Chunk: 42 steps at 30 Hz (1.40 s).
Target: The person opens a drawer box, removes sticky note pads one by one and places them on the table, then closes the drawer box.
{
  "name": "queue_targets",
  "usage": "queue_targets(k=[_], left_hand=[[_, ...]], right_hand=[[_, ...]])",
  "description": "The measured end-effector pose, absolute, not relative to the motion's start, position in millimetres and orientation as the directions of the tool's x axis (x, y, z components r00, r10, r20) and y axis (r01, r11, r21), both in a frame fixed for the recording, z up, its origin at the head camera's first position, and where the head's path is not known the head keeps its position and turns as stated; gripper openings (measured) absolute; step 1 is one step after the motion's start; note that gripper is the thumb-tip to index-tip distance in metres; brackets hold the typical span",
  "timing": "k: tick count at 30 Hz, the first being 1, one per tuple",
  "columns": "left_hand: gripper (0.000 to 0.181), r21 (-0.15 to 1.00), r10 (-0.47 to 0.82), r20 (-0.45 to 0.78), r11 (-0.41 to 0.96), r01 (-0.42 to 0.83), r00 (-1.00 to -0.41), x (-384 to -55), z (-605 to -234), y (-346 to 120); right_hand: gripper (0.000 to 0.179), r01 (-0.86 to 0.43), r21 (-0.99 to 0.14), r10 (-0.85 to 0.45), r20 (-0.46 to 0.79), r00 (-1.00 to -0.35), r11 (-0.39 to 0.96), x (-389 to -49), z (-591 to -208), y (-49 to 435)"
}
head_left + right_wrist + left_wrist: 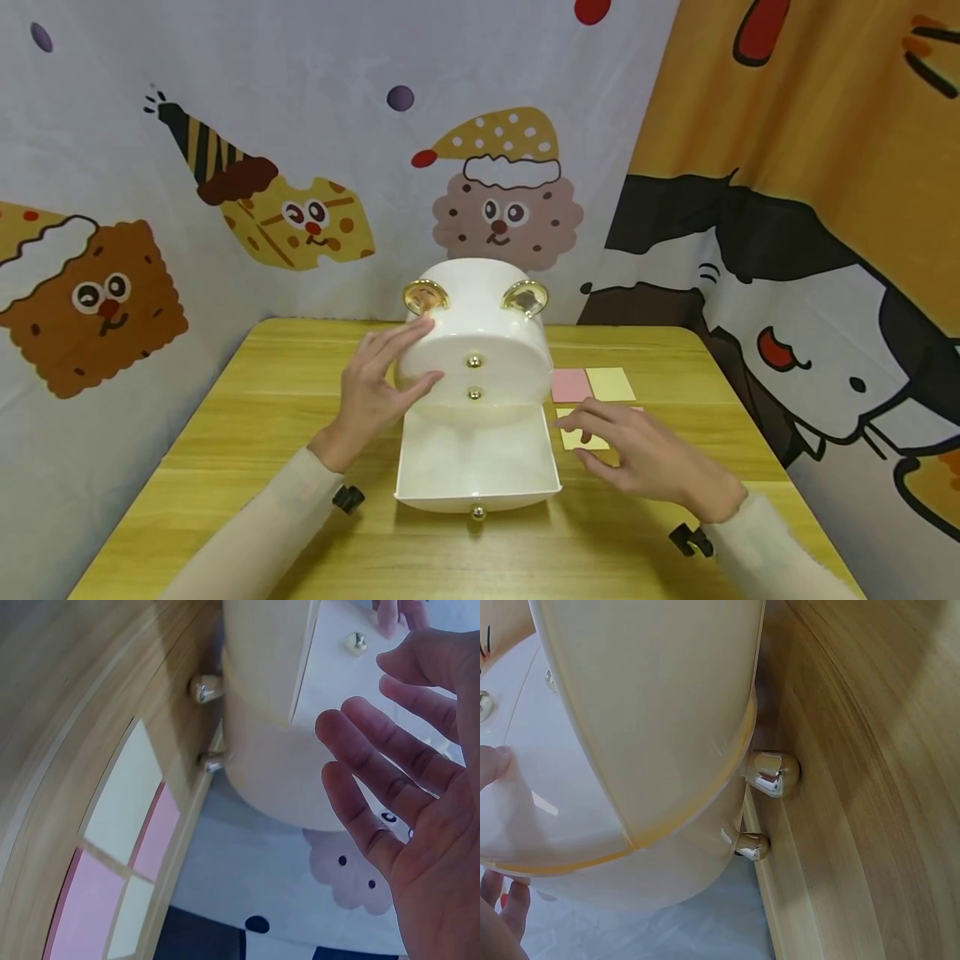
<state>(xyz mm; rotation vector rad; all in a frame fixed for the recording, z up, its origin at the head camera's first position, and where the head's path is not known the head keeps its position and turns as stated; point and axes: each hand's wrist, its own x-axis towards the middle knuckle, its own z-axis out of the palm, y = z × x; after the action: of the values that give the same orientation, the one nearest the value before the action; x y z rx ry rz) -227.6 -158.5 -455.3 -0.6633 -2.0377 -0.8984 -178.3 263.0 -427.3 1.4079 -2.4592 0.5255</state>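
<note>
A white storage box (pixel 472 317) with gold-rimmed ears stands on the table. Its lowest drawer (pixel 476 467) is pulled out toward me. My left hand (pixel 378 379) holds the box at its left edge, the thumb on the front face and the fingers along the side. In the right wrist view, my right hand (pixel 420 795) holds nothing, its fingers loosely bent. From the head view, the right hand hovers right of the drawer, over the yellow sticky notes (pixel 585 442) and partly covering them.
Pink sticky notes (pixel 571 386) and another yellow pad (pixel 611 384) lie behind the right hand. Gold feet (pixel 772 774) raise the box off the wooden table (pixel 300 375). A printed cloth (pixel 315 75) hangs behind the table and along its right side.
</note>
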Motion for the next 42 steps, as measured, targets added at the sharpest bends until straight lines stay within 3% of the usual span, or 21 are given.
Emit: queue_targets(k=[14, 29, 35, 42], left_hand=[[0.08, 0.315, 0.148, 0.863, 0.588, 0.745, -0.482, -233, -454, -158], [0.08, 0.35, 0.138, 0.844, 0.591, 0.727, -0.518, -231, -455, -159], [0.08, 0.333, 0.139, 0.855, 0.593, 0.733, -0.5, -230, -454, -158], [0.08, 0.36, 0.131, 0.839, 0.593, 0.72, -0.528, -228, -455, -156]], right_hand=[[0.048, -0.893, -0.192, -0.808, 0.38, -0.45, 0.407, -163, -418, 236], [0.043, -0.927, -0.206, -0.851, 0.37, -0.371, 0.315, -150, -417, 212], [0.042, -0.932, -0.234, -0.872, 0.345, -0.347, 0.278, -146, -424, 205], [0.047, -0.951, -0.199, -0.89, 0.347, -0.295, 0.237, -144, -432, 200]])
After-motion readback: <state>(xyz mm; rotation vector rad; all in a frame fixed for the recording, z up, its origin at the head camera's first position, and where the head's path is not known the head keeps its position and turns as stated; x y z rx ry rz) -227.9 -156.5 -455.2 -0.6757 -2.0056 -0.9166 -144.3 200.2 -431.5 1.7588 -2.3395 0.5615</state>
